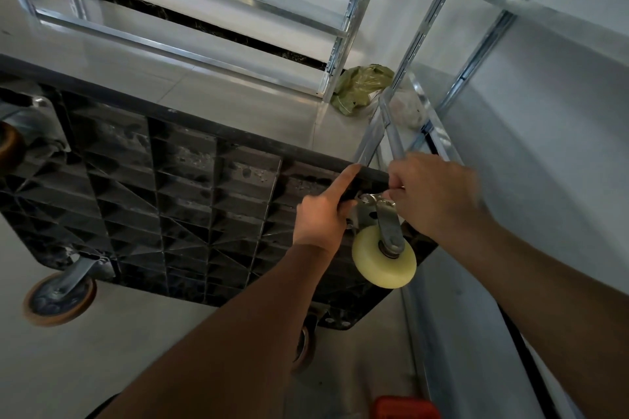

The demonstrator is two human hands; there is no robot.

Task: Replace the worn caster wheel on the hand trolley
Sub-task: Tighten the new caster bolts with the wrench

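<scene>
The black ribbed trolley deck (177,180) stands tipped up with its underside facing me. A pale yellow caster wheel (383,260) in a silver bracket sits at the deck's right corner. My left hand (323,214) grips the bracket's mounting plate, its index finger stretched along the deck's upper edge. My right hand (432,194) is closed at the top of the bracket, fingertips pinched on something small and shiny that I cannot make out. Worn brown casters remain at the lower left (59,299), at the far left edge (10,146) and under the bottom corner (304,347).
Metal shelving uprights (418,34) stand close behind the trolley's right corner, with a second rack (343,27) further back. A green plastic bag (360,85) lies on the tiled floor by the racks. A red object (405,406) shows at the bottom edge.
</scene>
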